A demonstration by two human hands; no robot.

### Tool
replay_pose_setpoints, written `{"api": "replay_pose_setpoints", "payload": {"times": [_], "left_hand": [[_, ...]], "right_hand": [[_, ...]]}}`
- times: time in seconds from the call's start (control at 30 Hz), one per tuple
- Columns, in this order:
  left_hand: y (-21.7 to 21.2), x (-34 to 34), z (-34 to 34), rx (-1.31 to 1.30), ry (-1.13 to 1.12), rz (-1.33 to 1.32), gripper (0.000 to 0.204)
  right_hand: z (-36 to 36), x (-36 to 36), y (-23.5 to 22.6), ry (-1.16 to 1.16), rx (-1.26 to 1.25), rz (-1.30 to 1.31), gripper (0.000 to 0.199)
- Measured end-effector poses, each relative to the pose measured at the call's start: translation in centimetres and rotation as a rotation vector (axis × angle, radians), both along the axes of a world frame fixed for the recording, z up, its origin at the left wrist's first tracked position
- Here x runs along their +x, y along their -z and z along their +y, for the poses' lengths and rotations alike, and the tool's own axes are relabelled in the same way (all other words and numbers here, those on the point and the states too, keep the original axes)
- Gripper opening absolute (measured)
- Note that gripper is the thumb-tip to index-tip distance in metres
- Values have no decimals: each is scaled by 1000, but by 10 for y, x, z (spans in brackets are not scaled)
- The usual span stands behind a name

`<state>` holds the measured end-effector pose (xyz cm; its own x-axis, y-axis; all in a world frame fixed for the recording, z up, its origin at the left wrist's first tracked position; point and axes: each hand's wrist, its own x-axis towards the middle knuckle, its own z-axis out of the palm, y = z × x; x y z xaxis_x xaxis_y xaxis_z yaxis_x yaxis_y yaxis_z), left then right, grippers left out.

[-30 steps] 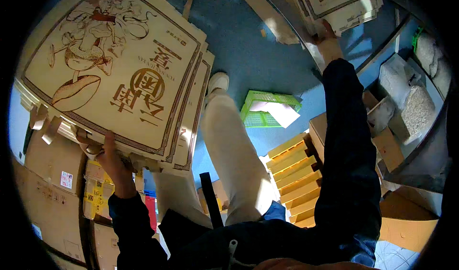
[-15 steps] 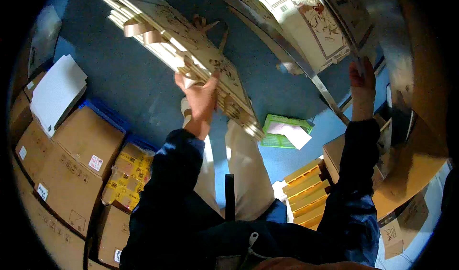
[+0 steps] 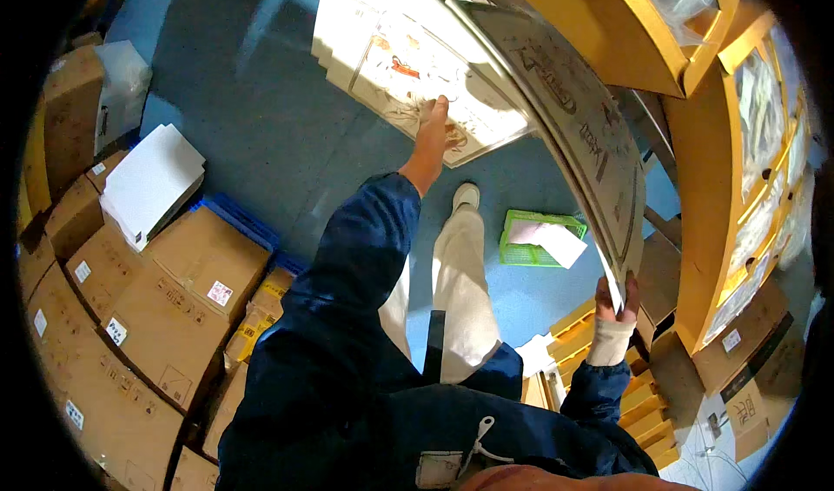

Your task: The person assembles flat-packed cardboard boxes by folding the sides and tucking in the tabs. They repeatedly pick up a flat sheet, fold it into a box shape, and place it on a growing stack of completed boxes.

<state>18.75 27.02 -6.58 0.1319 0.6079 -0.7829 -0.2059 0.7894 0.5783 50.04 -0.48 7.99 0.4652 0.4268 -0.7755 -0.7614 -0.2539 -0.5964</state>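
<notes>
- The left hand (image 3: 432, 139) holds the near edge of some light boards (image 3: 391, 56). Its thumb lies on top, and most of its fingers are hidden.
- The light boards are in a stack up ahead, over the blue floor (image 3: 261, 100). They have brown and red pictures on them, and bright light falls on the top board.
- The right hand (image 3: 617, 298) is closed around the low end of some tilted boards (image 3: 599, 152). They stand steeply, on the right side of the light boards. I cannot tell if the 2 stacks touch.
- A light cuff (image 3: 611, 341) goes around the right wrist.
- A green basket (image 3: 521, 255) sits on the floor between the 2 hands, lower down, with pale pink paper (image 3: 556, 239) in it.
- 1 white shoe (image 3: 466, 195) shows just left of the basket.
- Brown boxes (image 3: 208, 261) are piled on the left, with white sheets (image 3: 152, 178) near them.
- A yellow shelf (image 3: 705, 187) on the right holds clear bags (image 3: 760, 143).
</notes>
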Motion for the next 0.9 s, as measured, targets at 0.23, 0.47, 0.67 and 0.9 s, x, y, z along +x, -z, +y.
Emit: {"api": "replay_pose_setpoints", "payload": {"times": [0.23,0.47,0.67,0.9], "left_hand": [[-57,-63,-26,-182,-241,-775,63],[-26,-168,-192,-136,-212,-176,40],[9,-228,-328,-7,-262,-37,55],[14,-186,-309,-475,-261,65,58]], "right_hand": [[-5,-75,-98,-538,-196,-213,55],[-44,-161,-154,-935,-228,-208,41],[-13,-177,-124,-1534,-40,-122,29],[69,-90,105,-1491,105,-794,40]]}}
